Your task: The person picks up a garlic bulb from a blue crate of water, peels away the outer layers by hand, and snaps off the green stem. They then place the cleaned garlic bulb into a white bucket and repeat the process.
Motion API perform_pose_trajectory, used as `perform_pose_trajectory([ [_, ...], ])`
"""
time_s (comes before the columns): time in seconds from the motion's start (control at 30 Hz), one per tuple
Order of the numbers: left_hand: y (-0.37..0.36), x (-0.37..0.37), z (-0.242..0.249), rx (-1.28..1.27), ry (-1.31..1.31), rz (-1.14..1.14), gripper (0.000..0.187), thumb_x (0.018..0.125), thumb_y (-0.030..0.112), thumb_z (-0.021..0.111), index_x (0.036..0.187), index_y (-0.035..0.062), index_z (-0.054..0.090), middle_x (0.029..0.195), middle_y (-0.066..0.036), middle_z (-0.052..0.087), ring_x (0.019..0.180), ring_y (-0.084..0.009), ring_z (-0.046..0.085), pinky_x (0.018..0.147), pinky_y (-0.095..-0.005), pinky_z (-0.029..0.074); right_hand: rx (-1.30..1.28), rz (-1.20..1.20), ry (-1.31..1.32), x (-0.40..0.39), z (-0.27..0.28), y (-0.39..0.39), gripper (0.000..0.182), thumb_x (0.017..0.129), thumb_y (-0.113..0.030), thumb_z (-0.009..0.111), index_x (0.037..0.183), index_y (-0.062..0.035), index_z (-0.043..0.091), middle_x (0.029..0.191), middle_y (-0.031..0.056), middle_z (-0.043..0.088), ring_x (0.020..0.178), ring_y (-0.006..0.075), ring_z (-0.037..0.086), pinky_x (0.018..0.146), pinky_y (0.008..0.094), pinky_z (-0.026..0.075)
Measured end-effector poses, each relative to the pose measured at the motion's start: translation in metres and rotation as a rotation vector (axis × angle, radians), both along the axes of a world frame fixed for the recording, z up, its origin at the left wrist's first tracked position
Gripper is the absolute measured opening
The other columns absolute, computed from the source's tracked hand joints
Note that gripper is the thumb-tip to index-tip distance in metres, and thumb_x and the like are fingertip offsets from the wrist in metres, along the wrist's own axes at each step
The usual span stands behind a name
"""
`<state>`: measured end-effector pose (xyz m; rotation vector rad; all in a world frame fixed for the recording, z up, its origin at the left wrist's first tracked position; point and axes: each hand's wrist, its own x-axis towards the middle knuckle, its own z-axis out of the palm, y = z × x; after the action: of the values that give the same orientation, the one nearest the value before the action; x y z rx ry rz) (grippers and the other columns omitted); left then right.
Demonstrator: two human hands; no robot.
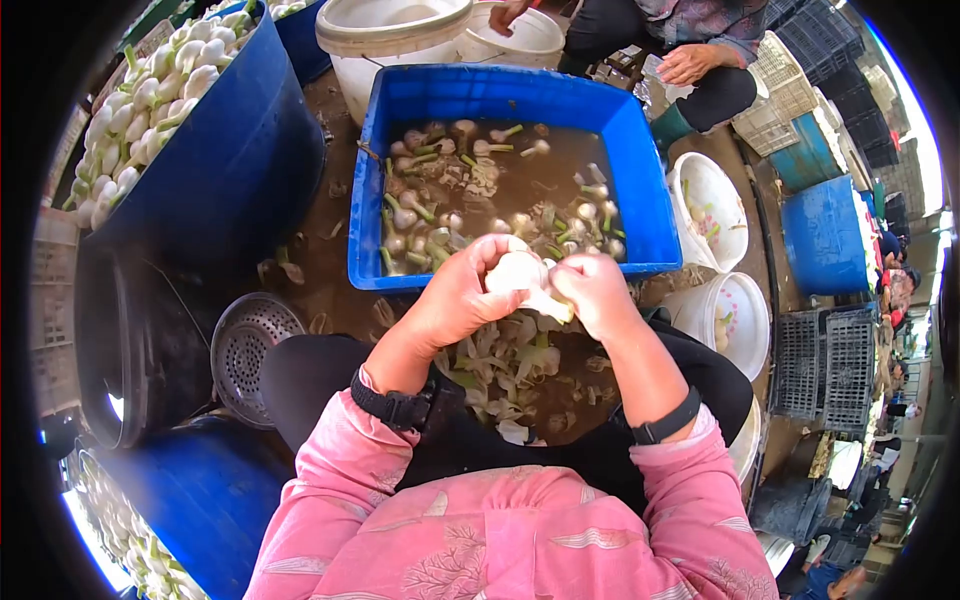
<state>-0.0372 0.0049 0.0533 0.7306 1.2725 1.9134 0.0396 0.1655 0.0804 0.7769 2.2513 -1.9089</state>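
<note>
One white garlic bulb [513, 272], held up between two bare hands just on the near side of a blue tub [640, 180], with a short stem [550, 304] slanting downward to a green cut end. Left hand [462, 290] wrapped around the rounded body, grasping firmly with fingers and thumb. Right hand [597, 295] at the other side near the neck, fingers curled in, thumb and forefinger closed against the bulb; cannot tell whether pinching a loose strip of skin. Below, between dark-trousered knees [310, 372], a scatter of pale peelings [500, 365]. Inside the tub, brown water [560, 170] with more bulbs [403, 217] bunched at the left and near sides.

Likely light in the hand, firm through the middle and fairly stiff along the stem. Thin, papery outer skin, probably quick to tear and slippery if wet; impossible to judge wetness from this view. Probably tough enough for a steady squeeze, but open to bruising from a fingernail or a drop. Best hold, by judgement: cupped fingers around the widest part, leaving neck and stem free for the opposite thumb and forefinger.
</note>
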Motion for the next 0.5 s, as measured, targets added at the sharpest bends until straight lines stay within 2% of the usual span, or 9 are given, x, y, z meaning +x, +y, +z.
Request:
perform_pose_trajectory([
  [0.07, 0.007, 0.005, -0.003, 0.117, -0.220, 0.032, 0.047, 0.074, 0.013, 0.061, 0.114, 0.0031, 0.039, 0.110, -0.010, 0.050, 0.098, -0.0174, 0.050, 0.085, -0.0316, 0.040, -0.466, -0.197, 0.129, 0.006, -0.006, -0.008, 0.018, 0.073, -0.011, 0.054, 0.059, 0.0008, 0.054, 0.056, 0.0047, 0.054, 0.049, 0.0109, 0.050, 0.043, 0.0246, 0.038],
  [0.1, 0.010, 0.012, 0.004, 0.240, -0.442, 0.072, 0.033, 0.082, 0.012, 0.049, 0.111, -0.0012, 0.039, 0.103, -0.010, 0.052, 0.096, -0.0191, 0.051, 0.083, -0.0314, 0.042, -0.469, -0.195, 0.161, 0.005, -0.006, -0.006, 0.015, 0.074, -0.009, 0.054, 0.062, 0.0005, 0.055, 0.059, 0.0048, 0.055, 0.049, 0.0118, 0.051, 0.043, 0.0245, 0.037],
  [0.2, 0.018, 0.012, 0.003, 0.291, -0.778, 0.231, 0.029, 0.087, 0.016, 0.037, 0.110, -0.0025, 0.040, 0.100, -0.013, 0.053, 0.096, -0.0231, 0.052, 0.082, -0.0345, 0.043, -0.120, -0.276, 0.251, -0.001, -0.010, -0.028, 0.016, 0.073, -0.008, 0.054, 0.060, 0.0001, 0.054, 0.058, 0.0083, 0.056, 0.047, 0.0140, 0.050, 0.044, 0.0271, 0.037],
  [0.27, 0.011, 0.003, -0.007, 0.333, -0.720, 0.253, 0.036, 0.090, 0.022, 0.027, 0.111, -0.0046, 0.040, 0.107, -0.019, 0.051, 0.102, -0.0292, 0.049, 0.088, -0.0396, 0.040, 0.830, 0.131, 0.352, 0.009, -0.011, -0.034, 0.015, 0.068, -0.006, 0.053, 0.055, 0.0010, 0.053, 0.058, 0.0125, 0.053, 0.052, 0.0242, 0.053, 0.049, 0.0295, 0.041],
  [0.33, 0.006, 0.000, 0.001, 0.308, -0.794, 0.328, 0.037, 0.090, 0.024, 0.027, 0.112, -0.0044, 0.039, 0.107, -0.019, 0.050, 0.104, -0.0307, 0.047, 0.090, -0.0401, 0.040, 0.871, 0.461, 0.310, 0.015, -0.024, -0.041, 0.017, 0.065, -0.013, 0.056, 0.055, 0.0003, 0.054, 0.058, 0.0156, 0.053, 0.057, 0.0312, 0.053, 0.053, 0.0353, 0.044],
  [0.37, 0.004, -0.004, -0.001, 0.324, -0.759, 0.343, 0.038, 0.091, 0.025, 0.027, 0.113, -0.0040, 0.038, 0.107, -0.020, 0.050, 0.104, -0.0310, 0.047, 0.091, -0.0396, 0.040, 0.963, 0.752, 0.008, 0.018, -0.038, -0.040, 0.022, 0.063, -0.021, 0.056, 0.057, -0.0007, 0.057, 0.064, 0.0176, 0.056, 0.063, 0.0326, 0.056, 0.059, 0.0404, 0.045],
  [0.4, 0.001, -0.008, -0.005, 0.321, -0.663, 0.322, 0.039, 0.090, 0.028, 0.031, 0.113, -0.0030, 0.039, 0.109, -0.019, 0.049, 0.100, -0.0299, 0.050, 0.087, -0.0373, 0.043, 0.962, 0.786, -0.292, 0.018, -0.044, -0.038, 0.028, 0.066, -0.029, 0.057, 0.062, -0.0013, 0.060, 0.068, 0.0192, 0.057, 0.067, 0.0333, 0.056, 0.063, 0.0413, 0.046],
  [0.47, -0.005, -0.011, -0.009, 0.287, -0.566, 0.159, 0.046, 0.087, 0.037, 0.038, 0.112, -0.0015, 0.042, 0.105, -0.017, 0.052, 0.094, -0.0266, 0.054, 0.077, -0.0322, 0.046, 0.932, 0.505, -0.367, 0.012, -0.036, -0.018, 0.034, 0.070, -0.035, 0.057, 0.071, -0.0013, 0.061, 0.070, 0.0193, 0.058, 0.070, 0.0331, 0.057, 0.065, 0.0414, 0.045],
  [0.5, -0.007, -0.011, -0.008, 0.231, -0.540, 0.121, 0.047, 0.084, 0.039, 0.043, 0.110, -0.0006, 0.044, 0.100, -0.014, 0.054, 0.089, -0.0235, 0.055, 0.072, -0.0294, 0.047, 0.906, 0.396, -0.086, 0.003, -0.025, -0.009, 0.037, 0.074, -0.037, 0.057, 0.079, -0.0011, 0.061, 0.069, 0.0173, 0.059, 0.065, 0.0269, 0.059, 0.058, 0.0377, 0.046],
])
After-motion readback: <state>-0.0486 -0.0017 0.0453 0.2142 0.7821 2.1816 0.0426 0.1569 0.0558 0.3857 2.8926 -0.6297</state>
